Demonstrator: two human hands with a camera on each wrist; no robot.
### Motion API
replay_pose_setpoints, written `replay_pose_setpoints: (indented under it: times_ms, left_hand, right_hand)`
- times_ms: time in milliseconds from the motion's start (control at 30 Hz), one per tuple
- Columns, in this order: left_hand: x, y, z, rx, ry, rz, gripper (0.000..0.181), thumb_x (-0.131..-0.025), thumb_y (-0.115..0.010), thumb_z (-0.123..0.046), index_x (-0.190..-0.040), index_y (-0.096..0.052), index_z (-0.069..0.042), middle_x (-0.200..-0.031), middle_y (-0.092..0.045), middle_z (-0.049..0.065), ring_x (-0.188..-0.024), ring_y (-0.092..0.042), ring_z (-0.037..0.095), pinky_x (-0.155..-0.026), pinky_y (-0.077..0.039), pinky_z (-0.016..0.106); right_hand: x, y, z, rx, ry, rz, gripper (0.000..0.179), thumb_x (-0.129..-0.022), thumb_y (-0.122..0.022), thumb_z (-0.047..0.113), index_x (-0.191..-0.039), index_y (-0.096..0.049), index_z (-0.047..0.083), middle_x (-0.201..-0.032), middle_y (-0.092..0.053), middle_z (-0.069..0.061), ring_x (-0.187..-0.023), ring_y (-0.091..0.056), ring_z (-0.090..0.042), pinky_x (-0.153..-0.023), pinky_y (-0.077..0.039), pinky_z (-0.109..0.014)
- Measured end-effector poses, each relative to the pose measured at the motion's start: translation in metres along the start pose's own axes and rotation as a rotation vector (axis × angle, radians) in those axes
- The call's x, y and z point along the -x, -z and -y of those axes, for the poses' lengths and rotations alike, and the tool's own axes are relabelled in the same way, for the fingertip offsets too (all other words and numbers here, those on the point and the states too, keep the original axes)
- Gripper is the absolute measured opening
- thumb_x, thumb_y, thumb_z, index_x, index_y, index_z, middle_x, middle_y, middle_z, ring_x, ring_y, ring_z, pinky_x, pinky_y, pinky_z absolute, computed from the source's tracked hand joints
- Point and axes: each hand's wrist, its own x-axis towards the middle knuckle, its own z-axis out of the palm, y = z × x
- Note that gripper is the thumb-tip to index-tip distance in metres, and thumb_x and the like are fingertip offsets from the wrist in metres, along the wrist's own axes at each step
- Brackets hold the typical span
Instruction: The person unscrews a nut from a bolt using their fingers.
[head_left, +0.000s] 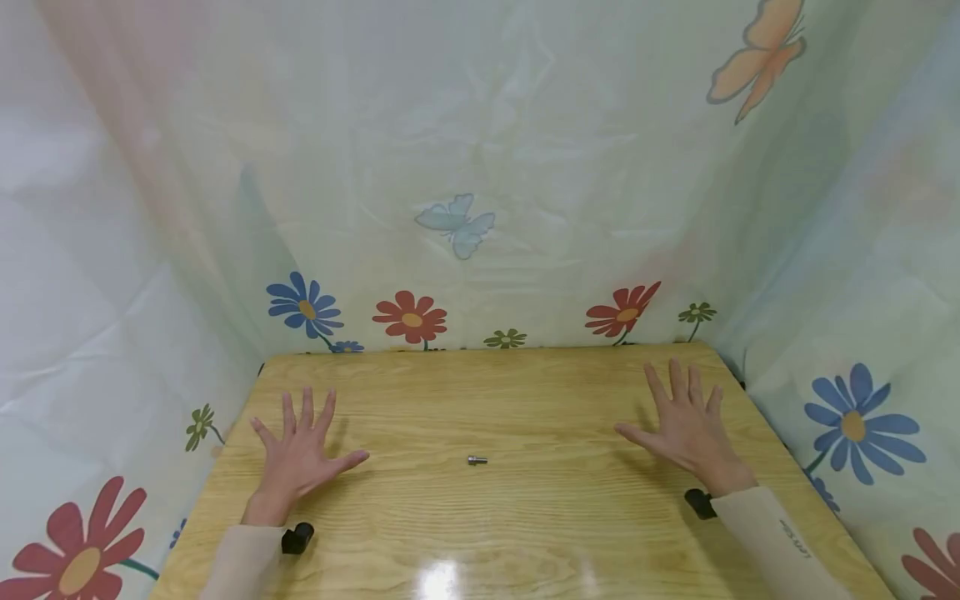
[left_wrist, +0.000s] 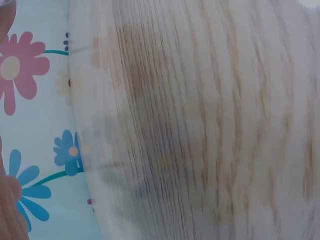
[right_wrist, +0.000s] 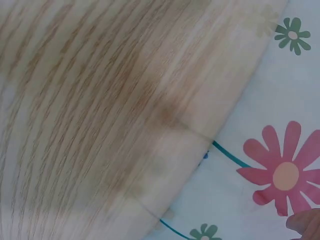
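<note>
A small metal screw (head_left: pixel 477 460) lies on its side near the middle of the wooden table (head_left: pixel 480 533) in the head view. To its left my left hand (head_left: pixel 298 454) hovers with fingers spread straight, holding nothing. Over the table's right part my right hand (head_left: pixel 688 429) is likewise spread wide, with nothing in it. Both hands are apart from the screw. In the left wrist view only bits of the left hand (left_wrist: pixel 11 210) show at the left edge. A fingertip of the right hand (right_wrist: pixel 304 224) shows at the lower right of the right wrist view.
A pale curtain (head_left: pixel 480 133) printed with flowers and butterflies encloses the table at the back and both sides. A black wrist camera (head_left: pixel 297 538) sits at the left wrist, and another black camera (head_left: pixel 701 503) at the right. Light reflects off the table's front.
</note>
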Motion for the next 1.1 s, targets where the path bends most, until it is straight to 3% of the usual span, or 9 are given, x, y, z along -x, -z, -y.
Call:
replay_pose_setpoints:
  times_ms: [333, 700, 867, 1100]
  left_hand:
    - [-0.006, -0.013, -0.023, 0.096, -0.01, 0.013, 0.119, -0.079, -0.059, -0.087, -0.167, -0.011, -0.023, -0.172, 0.003, 0.021, -0.155, 0.009, 0.053, -0.105, 0.016, 0.085]
    - [-0.015, -0.034, -0.072, 0.202, -0.036, 0.039, 0.117, -0.081, -0.06, -0.084, -0.168, -0.009, -0.024, -0.172, -0.01, 0.019, -0.156, -0.005, 0.052, -0.105, 0.005, 0.088]
    - [-0.016, -0.04, -0.094, 0.336, -0.048, 0.081, 0.112, -0.086, -0.062, -0.076, -0.168, -0.006, -0.023, -0.173, -0.012, 0.016, -0.157, -0.006, 0.049, -0.109, 0.005, 0.085]
    - [-0.015, -0.05, -0.12, 0.547, -0.09, 0.07, 0.103, -0.092, -0.063, -0.066, -0.167, -0.011, -0.019, -0.171, -0.021, 0.016, -0.156, -0.011, 0.05, -0.112, -0.001, 0.083]
  right_hand:
    - [0.001, -0.012, 0.013, 0.007, 0.001, 0.016, 0.116, -0.085, -0.062, 0.076, -0.167, -0.005, 0.017, -0.169, 0.002, -0.032, -0.151, 0.002, -0.063, -0.104, -0.006, -0.089]
    - [-0.002, -0.032, 0.053, -0.224, -0.069, 0.105, 0.117, -0.087, -0.065, 0.072, -0.167, 0.001, 0.016, -0.17, 0.014, -0.024, -0.153, 0.011, -0.057, -0.107, 0.0, -0.086]
    - [-0.003, -0.041, 0.077, -0.328, -0.092, 0.127, 0.118, -0.087, -0.067, 0.07, -0.167, -0.001, 0.013, -0.17, 0.011, -0.028, -0.152, 0.008, -0.059, -0.109, -0.004, -0.085]
    - [0.002, -0.056, 0.106, -0.496, -0.144, 0.146, 0.118, -0.089, -0.07, 0.064, -0.167, 0.004, 0.015, -0.17, 0.01, -0.027, -0.153, 0.003, -0.058, -0.111, -0.013, -0.083]
